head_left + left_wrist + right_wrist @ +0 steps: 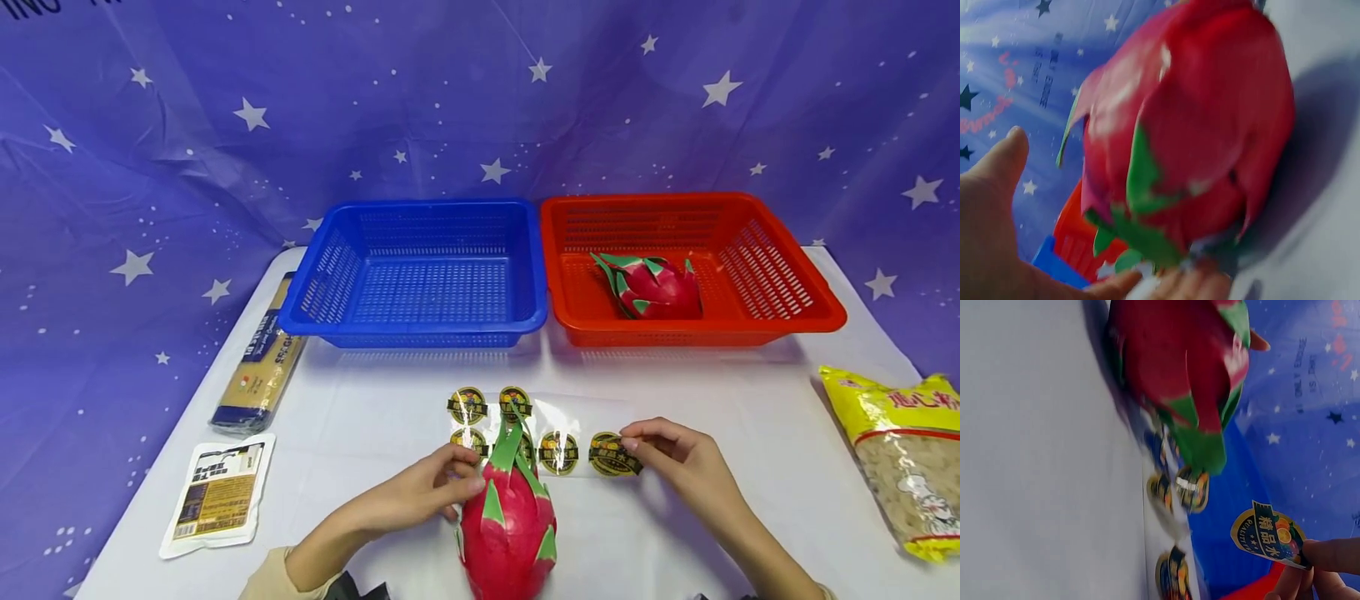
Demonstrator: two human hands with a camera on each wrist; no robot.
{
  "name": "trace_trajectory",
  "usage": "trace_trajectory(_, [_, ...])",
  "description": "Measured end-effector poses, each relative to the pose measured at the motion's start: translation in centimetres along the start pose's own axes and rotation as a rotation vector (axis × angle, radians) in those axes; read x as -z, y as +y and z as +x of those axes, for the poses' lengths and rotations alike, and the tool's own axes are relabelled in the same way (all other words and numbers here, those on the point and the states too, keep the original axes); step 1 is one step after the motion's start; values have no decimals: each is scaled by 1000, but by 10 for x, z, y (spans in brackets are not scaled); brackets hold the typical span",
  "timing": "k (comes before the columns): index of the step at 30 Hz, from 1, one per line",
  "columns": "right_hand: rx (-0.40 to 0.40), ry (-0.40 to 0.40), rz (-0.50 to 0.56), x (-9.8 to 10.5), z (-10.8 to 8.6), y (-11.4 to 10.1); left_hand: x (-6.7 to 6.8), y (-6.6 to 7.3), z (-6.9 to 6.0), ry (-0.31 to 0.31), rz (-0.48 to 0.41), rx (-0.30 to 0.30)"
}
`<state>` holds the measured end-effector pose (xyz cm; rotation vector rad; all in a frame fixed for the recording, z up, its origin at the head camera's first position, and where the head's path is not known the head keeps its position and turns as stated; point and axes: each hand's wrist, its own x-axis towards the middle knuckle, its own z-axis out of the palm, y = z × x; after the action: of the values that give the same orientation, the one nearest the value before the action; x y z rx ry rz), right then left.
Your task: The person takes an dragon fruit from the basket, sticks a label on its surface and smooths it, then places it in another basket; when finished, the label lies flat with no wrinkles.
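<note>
A dragon fruit, pink-red with green-tipped scales, lies on the white table with its leafy end over a clear sheet of round black-and-gold stickers. My left hand is at the fruit's left side, fingers reaching toward the sheet behind it. In the left wrist view the thumb stands away from the fruit; the fingertips are partly hidden and blurred. My right hand pinches one sticker by its edge between thumb and fingers. That sticker is raised off the sheet in the right wrist view.
Behind stand a blue basket and a red basket, the red one holding another dragon fruit. On the left lie a spaghetti pack and a white-edged pouch. A yellow pasta bag lies at the right.
</note>
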<state>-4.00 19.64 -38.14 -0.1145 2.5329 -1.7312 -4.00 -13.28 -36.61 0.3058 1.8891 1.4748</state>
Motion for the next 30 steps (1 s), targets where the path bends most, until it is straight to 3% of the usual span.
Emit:
trace_trajectory(2, [9,-11,8,-4,-5,-14,-5,0,0,-7,17,22])
trace_trajectory(8, [26,-31,15,-9,-10,-17,-17,1,2,8,68,45])
trace_trajectory(14, [-8,-54,24,-10,-8,-13,-25,2,2,44,21,57])
trace_trajectory(23, [-57,-101,24,-11,0,-11,-36,1,0,155,-50,29])
trace_trajectory(30, [-108,-150,94,-10,15,-6,-38,-1,1,169,-65,18])
